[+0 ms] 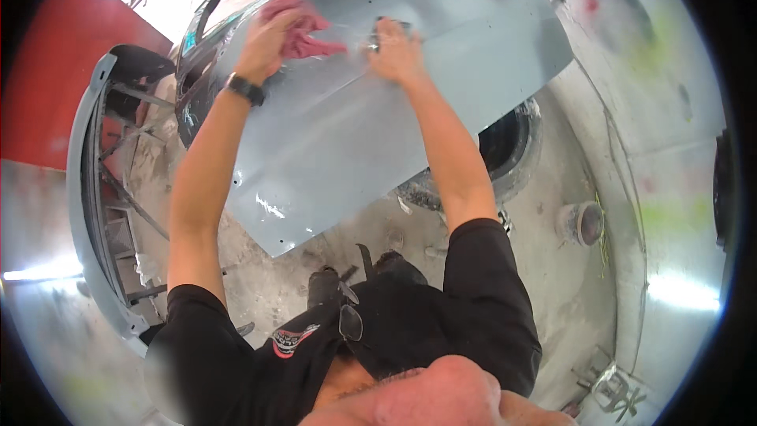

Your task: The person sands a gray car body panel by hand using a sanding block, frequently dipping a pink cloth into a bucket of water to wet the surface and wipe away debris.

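Observation:
A large light-grey car body panel (pixel 315 166) stretches out in front of me, with slots cut near its far edge. My left hand (pixel 262 46), a dark watch on its wrist, is closed on a crumpled pink cloth (pixel 301 31) over the panel's left part. To the right of the cloth, my right hand (pixel 397 55) reaches onto the panel's surface with its fingers bent. Small dark edges show at its fingertips, but motion blur and the fingers hide what it grips.
On the left, a curved grey bumper-like part (pixel 83 134) rests by a metal frame (pixel 130 189). A dark tyre (pixel 512 142) lies under the panel's right side. Farther right, a bucket (pixel 582 223) is on the dusty floor near the paint-marked wall (pixel 670 166). A red panel (pixel 71 71) stands far left.

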{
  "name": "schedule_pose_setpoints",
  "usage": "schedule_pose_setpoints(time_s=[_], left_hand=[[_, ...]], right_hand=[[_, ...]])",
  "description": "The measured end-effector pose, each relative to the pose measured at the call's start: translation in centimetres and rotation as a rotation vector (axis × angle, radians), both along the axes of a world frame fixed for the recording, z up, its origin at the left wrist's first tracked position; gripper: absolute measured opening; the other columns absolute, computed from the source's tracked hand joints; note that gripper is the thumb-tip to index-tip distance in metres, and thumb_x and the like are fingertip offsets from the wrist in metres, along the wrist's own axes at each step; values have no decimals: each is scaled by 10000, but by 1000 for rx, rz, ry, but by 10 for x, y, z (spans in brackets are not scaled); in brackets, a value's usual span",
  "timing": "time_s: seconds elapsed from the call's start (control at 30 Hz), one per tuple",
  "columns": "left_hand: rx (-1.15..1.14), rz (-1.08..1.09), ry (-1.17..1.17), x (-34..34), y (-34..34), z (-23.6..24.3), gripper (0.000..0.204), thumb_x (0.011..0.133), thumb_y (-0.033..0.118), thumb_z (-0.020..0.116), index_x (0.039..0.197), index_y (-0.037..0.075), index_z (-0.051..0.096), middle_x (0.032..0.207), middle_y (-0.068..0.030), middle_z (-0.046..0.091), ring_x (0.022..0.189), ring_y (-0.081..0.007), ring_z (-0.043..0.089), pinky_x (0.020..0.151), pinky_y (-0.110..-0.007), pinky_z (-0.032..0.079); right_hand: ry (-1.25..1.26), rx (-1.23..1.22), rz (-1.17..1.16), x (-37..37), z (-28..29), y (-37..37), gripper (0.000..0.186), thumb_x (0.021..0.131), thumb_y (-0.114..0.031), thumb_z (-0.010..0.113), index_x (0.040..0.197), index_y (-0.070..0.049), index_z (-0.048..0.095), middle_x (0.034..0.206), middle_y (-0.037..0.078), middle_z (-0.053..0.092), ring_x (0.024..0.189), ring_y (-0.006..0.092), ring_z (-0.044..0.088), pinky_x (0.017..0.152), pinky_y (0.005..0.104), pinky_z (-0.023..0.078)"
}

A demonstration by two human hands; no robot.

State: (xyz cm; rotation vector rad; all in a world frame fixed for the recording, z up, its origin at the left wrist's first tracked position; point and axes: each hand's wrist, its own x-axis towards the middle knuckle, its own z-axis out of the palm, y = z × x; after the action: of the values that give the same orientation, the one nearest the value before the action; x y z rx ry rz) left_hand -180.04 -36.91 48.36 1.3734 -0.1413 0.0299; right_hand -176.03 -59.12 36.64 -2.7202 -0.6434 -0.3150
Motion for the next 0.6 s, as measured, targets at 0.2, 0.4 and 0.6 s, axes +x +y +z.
schedule_pose_setpoints(time_s=[0.2,0.4,0.6], left_hand=[[1022,-43,-396,41,-91,-8,223,887,165,767,1022,10,682,902,-123,733,805,-223,707,699,-365,558],[1275,38,-637,68,-165,-14,133,781,63,727,880,25,647,931,-180,701,930,-403,669,799,-459,538],[1360,126,-618,67,-82,-44,243,767,62,738,977,43,617,986,-167,674,971,-385,673,805,-474,546]], right_hand=[[-181,142,-14,-14,-56,78,712,1017,-536,462,1584,-113,383,1647,78,383,1552,333,265,1244,576,177],[10,6,-42,79,-52,-2,672,981,-583,486,1580,-289,400,1601,35,462,1530,256,325,1242,630,114],[-20,95,-71,44,-31,50,590,1014,-484,464,1515,-174,445,1558,68,469,1492,253,375,1219,464,296]])
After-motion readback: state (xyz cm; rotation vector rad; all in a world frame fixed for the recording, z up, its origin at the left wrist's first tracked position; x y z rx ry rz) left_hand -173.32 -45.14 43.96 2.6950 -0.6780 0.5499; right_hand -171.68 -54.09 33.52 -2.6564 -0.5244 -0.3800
